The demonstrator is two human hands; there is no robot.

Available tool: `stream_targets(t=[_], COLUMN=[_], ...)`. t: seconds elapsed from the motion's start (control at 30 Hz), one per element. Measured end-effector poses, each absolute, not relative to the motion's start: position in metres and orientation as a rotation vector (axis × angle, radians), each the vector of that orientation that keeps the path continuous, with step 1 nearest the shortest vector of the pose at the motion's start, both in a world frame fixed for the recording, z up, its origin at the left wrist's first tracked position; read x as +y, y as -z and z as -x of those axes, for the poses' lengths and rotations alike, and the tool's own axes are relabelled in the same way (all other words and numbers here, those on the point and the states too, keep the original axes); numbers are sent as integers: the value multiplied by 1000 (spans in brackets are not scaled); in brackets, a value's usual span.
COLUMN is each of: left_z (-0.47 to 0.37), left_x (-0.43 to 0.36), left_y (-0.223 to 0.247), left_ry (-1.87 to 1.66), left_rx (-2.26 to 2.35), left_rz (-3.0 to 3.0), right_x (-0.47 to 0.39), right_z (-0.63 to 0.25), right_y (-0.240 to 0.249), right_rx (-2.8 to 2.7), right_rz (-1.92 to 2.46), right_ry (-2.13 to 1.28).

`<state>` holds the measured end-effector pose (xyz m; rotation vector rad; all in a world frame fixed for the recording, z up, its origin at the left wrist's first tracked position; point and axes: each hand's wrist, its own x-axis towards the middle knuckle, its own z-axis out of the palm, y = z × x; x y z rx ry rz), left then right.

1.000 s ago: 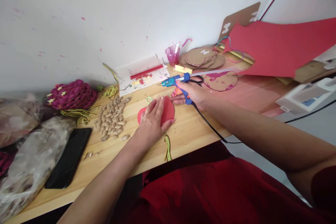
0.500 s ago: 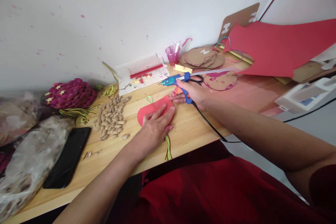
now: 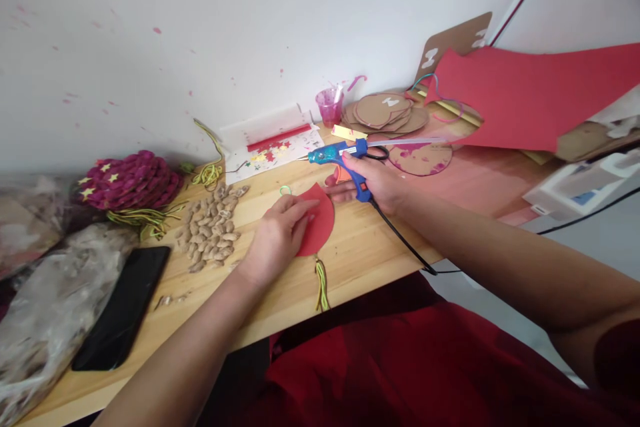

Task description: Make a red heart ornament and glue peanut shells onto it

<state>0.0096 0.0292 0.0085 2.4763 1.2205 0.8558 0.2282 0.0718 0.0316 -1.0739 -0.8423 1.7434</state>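
Observation:
A blue hot glue gun (image 3: 340, 153) is gripped in my right hand (image 3: 375, 180), its nozzle pointing left above the table. A clear glue stick (image 3: 405, 141) sticks out of its back end. My left hand (image 3: 275, 237) is at the left side of a rounded red paper piece (image 3: 323, 220), fingers over its top and edge. That hand hides the piece's left part. A yellow-green tassel (image 3: 321, 283) hangs from the piece's near edge, and a small green loop (image 3: 285, 190) shows at its far side.
Peanuts (image 3: 210, 233) lie in a pile left of my left hand, with a black phone (image 3: 123, 307) and plastic bag (image 3: 65, 307) beyond. A purple shell-covered craft (image 3: 133, 180), a pink cup (image 3: 330, 107), cardboard discs (image 3: 383, 110) and red sheet (image 3: 530, 93) stand along the wall.
My left hand has slid left from lying flat over the red paper to its left side, uncovering more of it. The glue gun stays nearly in place in my right hand.

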Motion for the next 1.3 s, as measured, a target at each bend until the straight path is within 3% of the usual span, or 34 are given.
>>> stream_targets(t=[0.5,1.0,1.3], left_z=[-13,-14,-14], left_x=[43,49,49], left_y=[5,9,7], left_ry=[-735,-903,-902], left_rx=[1197,1186,1187], left_rz=[-2861,-2903,-2851], right_x=[70,56,58], right_z=[-235,-252,-249], right_y=[-35,-68,-64], right_rx=[-998,-2117,-2265], right_rz=[1242,1540,1553], right_ry=[-1685,-922,-705])
